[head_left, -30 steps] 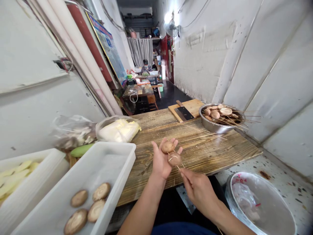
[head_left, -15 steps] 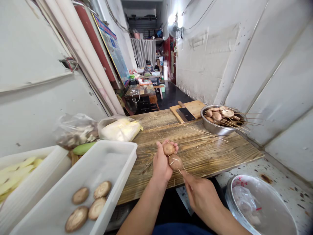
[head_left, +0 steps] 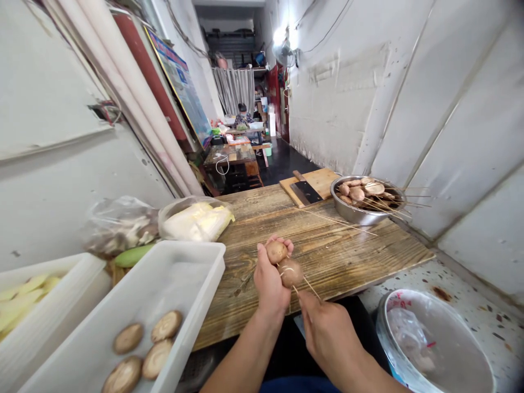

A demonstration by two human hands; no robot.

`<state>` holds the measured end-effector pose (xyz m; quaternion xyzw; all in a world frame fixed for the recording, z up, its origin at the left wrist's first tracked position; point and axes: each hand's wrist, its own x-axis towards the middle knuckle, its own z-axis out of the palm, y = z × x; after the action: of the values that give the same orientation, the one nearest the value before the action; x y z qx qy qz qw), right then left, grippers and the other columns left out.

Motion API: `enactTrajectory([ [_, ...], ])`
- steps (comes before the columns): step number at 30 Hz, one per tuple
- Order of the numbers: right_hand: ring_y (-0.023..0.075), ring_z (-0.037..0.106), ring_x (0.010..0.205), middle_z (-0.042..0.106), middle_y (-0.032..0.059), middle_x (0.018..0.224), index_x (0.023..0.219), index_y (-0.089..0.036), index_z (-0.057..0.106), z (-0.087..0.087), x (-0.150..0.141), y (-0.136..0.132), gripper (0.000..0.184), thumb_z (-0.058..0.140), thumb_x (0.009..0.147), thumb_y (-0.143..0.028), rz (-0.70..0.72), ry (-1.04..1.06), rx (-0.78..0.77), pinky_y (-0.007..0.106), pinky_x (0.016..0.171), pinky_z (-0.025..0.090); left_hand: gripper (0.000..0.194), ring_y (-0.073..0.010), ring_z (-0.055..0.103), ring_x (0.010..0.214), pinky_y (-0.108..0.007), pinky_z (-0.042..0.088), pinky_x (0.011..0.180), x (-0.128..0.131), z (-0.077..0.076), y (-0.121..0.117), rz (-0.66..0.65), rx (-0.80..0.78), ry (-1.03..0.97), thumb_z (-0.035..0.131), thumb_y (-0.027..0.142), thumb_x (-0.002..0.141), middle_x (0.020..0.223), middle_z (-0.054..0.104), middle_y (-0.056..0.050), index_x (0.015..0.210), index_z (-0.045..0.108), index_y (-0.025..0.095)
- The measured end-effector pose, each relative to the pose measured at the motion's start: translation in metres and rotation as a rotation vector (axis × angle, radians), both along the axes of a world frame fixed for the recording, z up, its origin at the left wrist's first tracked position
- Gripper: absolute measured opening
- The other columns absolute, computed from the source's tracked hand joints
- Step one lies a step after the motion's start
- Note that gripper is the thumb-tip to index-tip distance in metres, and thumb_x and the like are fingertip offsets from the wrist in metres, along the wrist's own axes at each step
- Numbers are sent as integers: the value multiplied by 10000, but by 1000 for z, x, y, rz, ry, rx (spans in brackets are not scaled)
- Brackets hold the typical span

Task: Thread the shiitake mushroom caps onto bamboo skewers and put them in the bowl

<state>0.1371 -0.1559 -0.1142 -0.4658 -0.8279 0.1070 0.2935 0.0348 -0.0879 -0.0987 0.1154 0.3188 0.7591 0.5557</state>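
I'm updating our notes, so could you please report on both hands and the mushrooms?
Left hand cupped around far mushroom. Right hand at skewers through near mushroom. Loose sticks ahead on tabletop, apart from both hands.

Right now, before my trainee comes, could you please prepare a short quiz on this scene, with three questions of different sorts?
1. True or false: the cleaver lies inside the steel bowl.
2. How many brown-capped mushrooms are visible in the white plastic tray?
3. Fill the gap: the left hand supports the held mushrooms, from which thin ____ run toward the right hand.

Key:
1. False; it lies on the wooden cutting board.
2. Four.
3. Skewers.
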Motion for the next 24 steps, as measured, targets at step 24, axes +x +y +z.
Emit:
enactTrajectory([
  [24, 110, 565, 404, 588, -8, 544, 924, -118, 546, -22, 3, -5, 223, 341, 864, -53, 92, 95, 379, 199, 408, 387, 455, -104, 527, 529, -237, 416, 522, -2, 26, -16, -4, 86, 79, 415, 561, 850, 809, 639, -49, 977, 615, 172],
])
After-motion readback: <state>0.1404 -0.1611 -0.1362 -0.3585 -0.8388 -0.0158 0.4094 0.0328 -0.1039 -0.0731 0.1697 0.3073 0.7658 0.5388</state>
